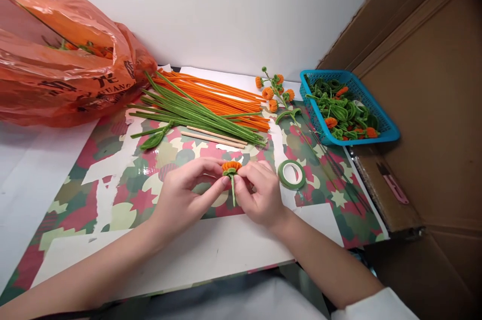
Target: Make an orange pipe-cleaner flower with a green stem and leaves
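Note:
Between my two hands is a small pipe-cleaner flower (231, 166), orange on top with a green base and a short green stem pointing down toward me. My left hand (192, 187) pinches its left side with thumb and index finger. On the other side, my right hand (260, 189) grips the flower's edge near the green base, fingers curled. A roll of green tape (303, 175) lies just right of my right hand. Beyond the hands are green pipe cleaners (203, 114), orange pipe cleaners (218, 90), two thin wooden sticks (214, 140) and a green leaf piece (155, 139).
An orange plastic bag (68, 79) bulges at the back left. A finished-looking flower spray (276, 90) lies at the back, near a blue basket (359, 142) of green and orange pieces. Thin wires (339, 169) and pink-handled cutters (393, 184) are at right, beside a cardboard wall (425, 74).

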Available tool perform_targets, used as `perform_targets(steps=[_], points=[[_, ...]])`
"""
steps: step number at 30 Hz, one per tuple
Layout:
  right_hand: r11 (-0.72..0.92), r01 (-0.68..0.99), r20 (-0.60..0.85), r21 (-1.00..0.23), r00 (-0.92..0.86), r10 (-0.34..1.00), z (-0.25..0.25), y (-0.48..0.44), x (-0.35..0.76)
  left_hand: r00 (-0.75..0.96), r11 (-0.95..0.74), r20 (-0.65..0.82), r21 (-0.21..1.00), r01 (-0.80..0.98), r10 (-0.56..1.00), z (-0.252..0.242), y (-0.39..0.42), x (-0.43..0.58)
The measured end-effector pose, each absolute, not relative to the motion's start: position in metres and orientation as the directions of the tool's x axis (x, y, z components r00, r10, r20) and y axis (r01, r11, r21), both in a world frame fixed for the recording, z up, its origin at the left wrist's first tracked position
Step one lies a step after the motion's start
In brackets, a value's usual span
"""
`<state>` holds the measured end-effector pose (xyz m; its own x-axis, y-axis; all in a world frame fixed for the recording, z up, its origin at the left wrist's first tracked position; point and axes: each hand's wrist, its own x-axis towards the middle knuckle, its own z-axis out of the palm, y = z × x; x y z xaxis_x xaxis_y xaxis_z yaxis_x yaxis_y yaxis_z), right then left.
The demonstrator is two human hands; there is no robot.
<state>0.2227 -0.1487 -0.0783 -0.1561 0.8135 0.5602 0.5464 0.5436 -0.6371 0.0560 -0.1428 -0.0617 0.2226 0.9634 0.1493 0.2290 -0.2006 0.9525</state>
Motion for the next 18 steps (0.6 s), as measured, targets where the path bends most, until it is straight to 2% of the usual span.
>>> perform_targets(steps=[6, 14, 18], points=[[0.55, 0.617, 0.55, -0.563, -0.217, 0.807, -0.081, -0.149, 0.222, 0.207, -0.159, 0.108, 0.957, 0.245, 0.972, -0.06, -0.142, 0.057], [0.587, 0.582, 0.556, -0.563, -0.259, 0.79, -0.07, -0.144, 0.229, 0.286, -0.339, 0.233, 0.845, 0.413, 0.929, -0.059, -0.138, 0.055], [0.585, 0.646, 0.452, -0.491, -0.385, 0.805, -0.069, -0.14, 0.231, 0.349, -0.342, 0.195, 0.834, 0.432, 0.916, -0.057, -0.138, 0.056]])
